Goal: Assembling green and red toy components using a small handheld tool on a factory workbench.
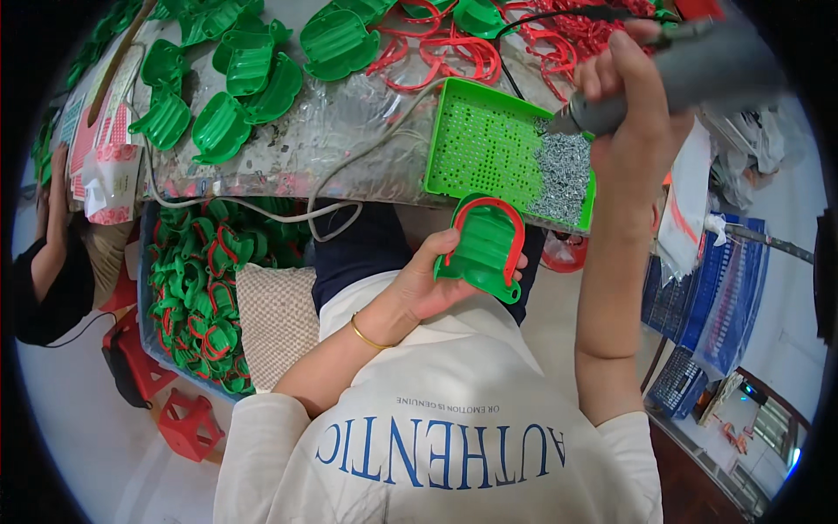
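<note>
My left hand [428, 284] is closed on a green plastic piece [485, 244], ribbed inside, held in front of my shirt. A red plastic arch [517, 229] lies around the piece's upper edge. Raised at the right, my right hand [635, 109] grips a dark grey electric screwdriver [724, 74], partly blurred. Its tip points left and down, close above a heap of small silver screws [563, 179]. They lie in the right part of a bright green perforated basket [431, 148] at the table's near edge.
Loose green pieces [249, 65] and red arches [463, 57] lie on the table [349, 122]. A pale cable [336, 205] loops over its edge. At my left stands a blue bin [147, 306] full of joined pieces, beside a red stool [188, 424] and another person's arm [54, 227].
</note>
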The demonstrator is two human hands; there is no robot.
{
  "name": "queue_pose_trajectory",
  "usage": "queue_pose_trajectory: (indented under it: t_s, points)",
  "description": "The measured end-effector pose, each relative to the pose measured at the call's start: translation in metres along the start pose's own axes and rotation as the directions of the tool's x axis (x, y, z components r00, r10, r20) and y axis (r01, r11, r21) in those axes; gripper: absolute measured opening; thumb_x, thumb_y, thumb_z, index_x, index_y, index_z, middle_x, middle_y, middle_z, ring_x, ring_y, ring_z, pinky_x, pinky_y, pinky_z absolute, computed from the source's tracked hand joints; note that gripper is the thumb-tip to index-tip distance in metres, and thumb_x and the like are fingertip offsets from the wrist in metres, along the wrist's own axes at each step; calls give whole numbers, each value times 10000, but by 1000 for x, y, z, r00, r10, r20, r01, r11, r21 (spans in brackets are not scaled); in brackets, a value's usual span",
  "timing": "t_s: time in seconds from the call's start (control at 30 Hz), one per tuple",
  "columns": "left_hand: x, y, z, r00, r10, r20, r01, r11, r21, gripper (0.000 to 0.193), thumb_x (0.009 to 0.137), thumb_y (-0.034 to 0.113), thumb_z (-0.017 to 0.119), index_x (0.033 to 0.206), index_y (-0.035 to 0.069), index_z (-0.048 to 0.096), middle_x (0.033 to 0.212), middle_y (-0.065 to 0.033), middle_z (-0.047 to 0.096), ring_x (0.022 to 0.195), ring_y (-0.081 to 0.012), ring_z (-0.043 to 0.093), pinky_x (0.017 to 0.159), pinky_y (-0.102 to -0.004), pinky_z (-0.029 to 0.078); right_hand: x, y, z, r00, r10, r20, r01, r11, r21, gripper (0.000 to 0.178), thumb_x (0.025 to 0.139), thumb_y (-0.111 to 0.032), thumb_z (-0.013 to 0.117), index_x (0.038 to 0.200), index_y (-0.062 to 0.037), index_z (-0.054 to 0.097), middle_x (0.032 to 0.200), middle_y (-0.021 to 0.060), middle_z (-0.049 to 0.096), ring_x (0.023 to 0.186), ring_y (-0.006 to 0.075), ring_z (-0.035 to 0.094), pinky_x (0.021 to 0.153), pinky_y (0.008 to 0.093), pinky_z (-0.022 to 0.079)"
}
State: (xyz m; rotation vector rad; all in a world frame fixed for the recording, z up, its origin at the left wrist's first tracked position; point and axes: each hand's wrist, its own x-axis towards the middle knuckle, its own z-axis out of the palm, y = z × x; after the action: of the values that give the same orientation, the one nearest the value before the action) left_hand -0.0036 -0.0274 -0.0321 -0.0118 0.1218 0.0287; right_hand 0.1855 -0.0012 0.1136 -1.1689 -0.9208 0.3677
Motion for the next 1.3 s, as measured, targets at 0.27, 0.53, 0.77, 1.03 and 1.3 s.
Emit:
queue_pose_trajectory:
  t_s: [0.27,0.53,0.77,1.03,1.3]
  points:
    - [0,-7,-8,998,42,-48,-45,997,-60,744,784,455,633,1310,-22,414,1225,-264,524,1101,-349,548,985,-459,423,-59,63,-4,979,55,-198,-51,998,24,132,846,34,537,974,28,507,623,22,435,506,103,409,505,271,377]
    - [0,-8,-16,995,77,-57,-82,991,-102,726,790,444,625,1309,-18,414,1222,-281,516,1117,-362,538,977,-481,426,-63,88,-7,982,46,-185,-51,998,-22,134,861,14,543,980,29,483,622,25,451,512,101,434,513,269,396]
    - [-1,-8,-18,996,68,-49,-72,994,-85,727,791,451,616,1312,-13,412,1217,-279,518,1116,-366,539,973,-487,429,-66,91,-9,975,55,-217,-65,997,-41,142,858,20,545,985,21,480,632,27,460,503,100,433,514,275,405]
    - [-3,-5,-20,998,42,-45,-45,996,-77,744,785,463,618,1317,-12,408,1223,-275,516,1095,-350,549,968,-474,431,-68,95,-8,967,60,-247,-74,996,-50,148,851,13,558,977,23,480,610,27,456,497,103,431,509,268,397]
    - [-2,-5,-15,996,55,-64,-59,996,-60,738,789,467,610,1314,-12,413,1222,-272,519,1092,-346,550,959,-467,435,-67,97,-9,967,50,-248,-61,997,-38,159,843,15,566,981,26,488,617,32,461,498,107,429,509,273,395]
